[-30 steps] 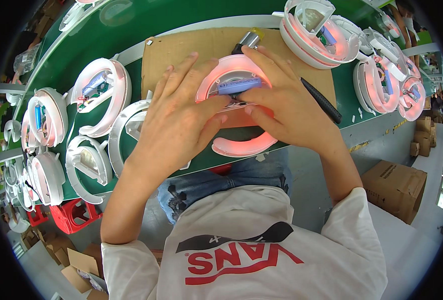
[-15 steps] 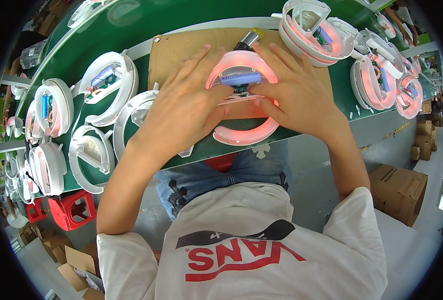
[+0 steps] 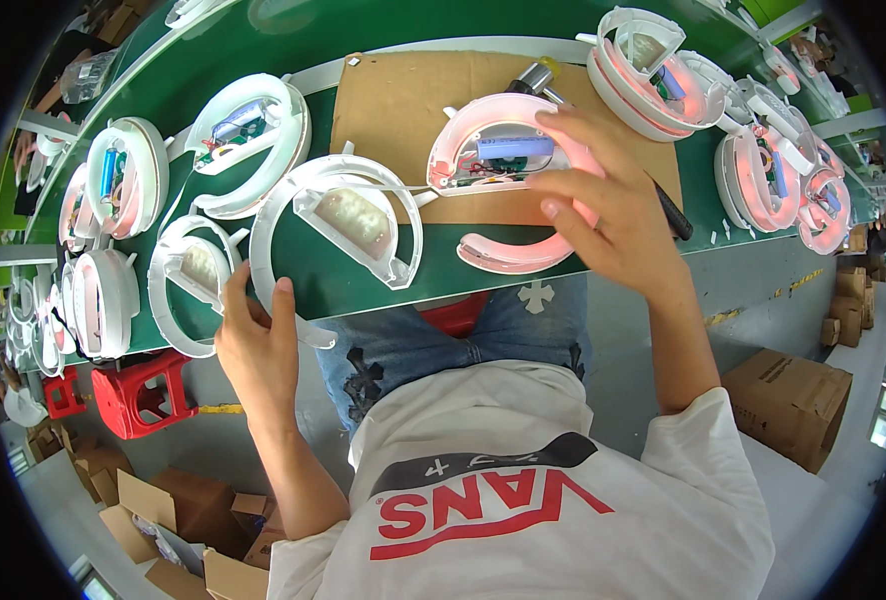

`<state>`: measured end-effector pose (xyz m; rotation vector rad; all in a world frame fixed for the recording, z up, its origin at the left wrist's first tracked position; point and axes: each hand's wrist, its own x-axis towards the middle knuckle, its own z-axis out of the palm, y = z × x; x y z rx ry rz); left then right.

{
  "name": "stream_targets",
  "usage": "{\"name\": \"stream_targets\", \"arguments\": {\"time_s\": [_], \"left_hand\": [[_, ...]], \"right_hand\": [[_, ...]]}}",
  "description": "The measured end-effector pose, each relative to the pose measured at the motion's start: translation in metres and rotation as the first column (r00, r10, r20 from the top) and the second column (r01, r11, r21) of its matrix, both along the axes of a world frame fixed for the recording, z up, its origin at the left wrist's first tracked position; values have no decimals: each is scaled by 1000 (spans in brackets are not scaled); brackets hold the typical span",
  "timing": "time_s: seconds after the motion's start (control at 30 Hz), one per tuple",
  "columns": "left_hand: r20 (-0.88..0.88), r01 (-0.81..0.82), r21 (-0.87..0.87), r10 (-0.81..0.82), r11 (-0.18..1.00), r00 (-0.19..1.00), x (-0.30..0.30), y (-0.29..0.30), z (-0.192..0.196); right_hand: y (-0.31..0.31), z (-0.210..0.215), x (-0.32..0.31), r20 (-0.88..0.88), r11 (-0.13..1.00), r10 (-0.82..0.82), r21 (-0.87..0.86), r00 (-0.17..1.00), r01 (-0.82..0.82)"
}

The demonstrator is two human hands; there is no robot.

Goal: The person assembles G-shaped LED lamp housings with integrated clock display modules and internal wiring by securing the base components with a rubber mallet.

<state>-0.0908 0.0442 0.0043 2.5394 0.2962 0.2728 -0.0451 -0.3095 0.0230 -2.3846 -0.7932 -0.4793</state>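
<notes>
A lit pinkish C-shaped lamp housing (image 3: 508, 254) lies at the table's front edge, partly over a cardboard sheet. Inside its upper part sit a blue battery cell (image 3: 515, 148) and a green circuit board. My right hand (image 3: 608, 195) curls around the housing's right side, fingers on its rim and thumb lower down. To the left is a white ring cover (image 3: 415, 225) with a cloudy half-round panel (image 3: 353, 217); a thin strip runs between it and the lit housing. My left hand (image 3: 260, 345) has its thumb and fingers on either side of the cover's lower left rim.
Several open white housings (image 3: 283, 150) stand along the left of the green table. More lit ones (image 3: 753, 180) crowd the right. A black-handled tool (image 3: 673, 212) lies beside my right hand, partly hidden. Below are a red stool (image 3: 143, 395) and cardboard boxes (image 3: 788, 405).
My left hand has left the battery area and moved down and left to the white ring cover, uncovering it. My right hand has shifted onto the lit housing's right side. The view has shifted slightly.
</notes>
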Motion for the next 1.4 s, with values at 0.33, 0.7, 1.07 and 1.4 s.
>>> {"name": "stream_targets", "arguments": {"time_s": [0.33,0.7,1.07,1.4], "left_hand": [[182,-79,-420,169,904,969,-8,2,5],[776,468,298,-497,832,389,9,-56,73],[631,680,-141,-464,719,622,56,-81,52],[508,755,-387,-560,530,654,90,-112,5]], "right_hand": [[38,26,-17,22,975,86,205,996,-89],[115,167,-9,-866,933,227,324,445,154],[16,91,0,128,-298,817,928,563,222],[9,9,-30,149,-354,733,917,663,184]]}}
